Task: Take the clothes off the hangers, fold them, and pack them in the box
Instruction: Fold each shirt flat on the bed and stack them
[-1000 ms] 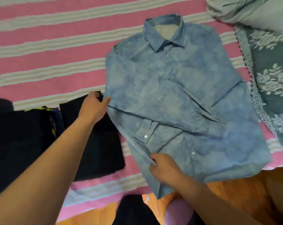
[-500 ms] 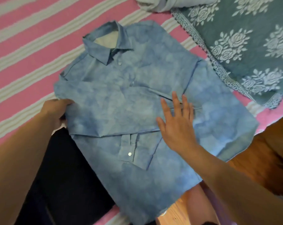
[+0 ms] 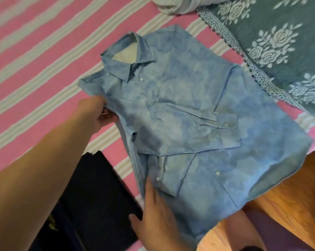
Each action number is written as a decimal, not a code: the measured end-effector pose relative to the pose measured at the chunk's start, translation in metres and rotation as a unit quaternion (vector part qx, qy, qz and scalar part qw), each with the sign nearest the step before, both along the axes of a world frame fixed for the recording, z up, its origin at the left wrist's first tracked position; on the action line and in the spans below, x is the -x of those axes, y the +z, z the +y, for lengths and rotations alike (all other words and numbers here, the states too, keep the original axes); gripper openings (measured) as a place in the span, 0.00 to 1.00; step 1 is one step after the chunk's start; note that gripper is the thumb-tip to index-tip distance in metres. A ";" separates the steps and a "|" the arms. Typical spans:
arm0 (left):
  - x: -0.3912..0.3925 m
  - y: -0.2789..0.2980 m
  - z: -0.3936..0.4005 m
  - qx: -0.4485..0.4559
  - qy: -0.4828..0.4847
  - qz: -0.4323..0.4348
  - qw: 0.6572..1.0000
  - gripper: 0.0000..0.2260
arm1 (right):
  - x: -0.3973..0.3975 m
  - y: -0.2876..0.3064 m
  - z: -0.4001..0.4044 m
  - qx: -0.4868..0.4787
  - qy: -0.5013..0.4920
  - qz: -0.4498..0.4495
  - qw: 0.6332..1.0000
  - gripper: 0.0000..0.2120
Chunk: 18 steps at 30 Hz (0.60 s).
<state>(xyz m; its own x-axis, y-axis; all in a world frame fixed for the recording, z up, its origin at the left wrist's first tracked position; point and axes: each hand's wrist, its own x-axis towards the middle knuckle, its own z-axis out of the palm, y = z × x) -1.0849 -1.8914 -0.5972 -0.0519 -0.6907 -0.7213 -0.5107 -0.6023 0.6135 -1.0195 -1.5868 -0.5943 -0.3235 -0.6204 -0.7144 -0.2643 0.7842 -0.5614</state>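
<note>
A light blue mottled button-up shirt (image 3: 185, 113) lies face up on the pink and white striped bedspread (image 3: 35, 57), collar toward the upper left. Both sleeves are folded across its front, one cuff near the middle right and one lower down. My left hand (image 3: 97, 115) pinches the shirt's left edge just below the shoulder. My right hand (image 3: 156, 212) lies with straight fingers on the lower left hem by the lower cuff. No hanger or box is in view.
Folded dark clothes (image 3: 91, 201) lie at the lower left beside the shirt. A grey-green blanket with white roses (image 3: 279, 42) covers the upper right, with a pale bundle of cloth (image 3: 178, 4) above it. Wooden floor (image 3: 287, 201) shows past the bed's edge at the lower right.
My right hand left the shirt's middle and moved down to the lower left hem. The second sleeve now lies folded across the chest. The left hand shifted up the left edge.
</note>
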 end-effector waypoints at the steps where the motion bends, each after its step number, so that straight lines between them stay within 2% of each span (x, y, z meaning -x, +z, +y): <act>1: 0.007 0.005 0.001 0.005 -0.002 -0.013 1.000 0.06 | 0.004 0.003 0.000 -0.019 -0.011 0.048 0.999 0.42; 3: 0.023 0.010 0.003 0.038 -0.024 -0.032 0.998 0.06 | 0.034 0.003 0.009 -0.059 0.001 0.122 0.991 0.22; 4: 0.033 0.011 0.005 0.058 -0.040 -0.033 0.997 0.06 | 0.052 -0.001 0.018 -0.039 -0.021 0.168 0.985 0.12; 5: 0.046 0.011 0.008 0.076 -0.061 -0.028 0.995 0.06 | 0.073 -0.005 0.029 0.005 -0.031 0.231 0.973 0.08; 7: 0.069 0.000 0.013 0.099 -0.131 -0.009 0.986 0.10 | 0.112 -0.024 0.047 0.059 -0.050 0.312 0.947 0.13; 8: 0.081 -0.010 0.016 0.110 -0.205 -0.018 0.972 0.15 | 0.133 -0.035 0.050 0.058 -0.046 0.330 0.941 0.14; 10: 0.094 -0.036 0.022 0.137 -0.401 -0.073 0.903 0.21 | 0.169 -0.059 0.047 0.010 -0.016 0.297 0.955 0.15; 12: 0.094 -0.058 0.024 0.172 -0.543 -0.102 0.815 0.19 | 0.193 -0.074 0.037 -0.058 0.030 0.280 0.958 0.14; 15: 0.072 -0.081 0.004 0.289 -0.614 -0.101 0.728 0.18 | 0.201 -0.094 0.040 -0.097 0.030 0.247 0.964 0.14; 17: 0.059 -0.092 -0.028 0.410 -0.614 -0.153 0.657 0.25 | 0.197 -0.103 0.049 -0.056 0.001 0.240 0.969 0.10; 18: 0.054 -0.092 -0.045 0.435 -0.609 -0.192 0.635 0.28 | 0.195 -0.106 0.054 -0.037 -0.017 0.244 0.969 0.09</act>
<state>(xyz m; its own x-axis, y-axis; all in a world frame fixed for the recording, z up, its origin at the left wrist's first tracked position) -1.1389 -1.9360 -0.6892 -0.8652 -0.4522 -0.2165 -0.4849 0.8646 0.1319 -1.2148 -1.5326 -0.7006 -0.6534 -0.5554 -0.5144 -0.4562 0.8311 -0.3179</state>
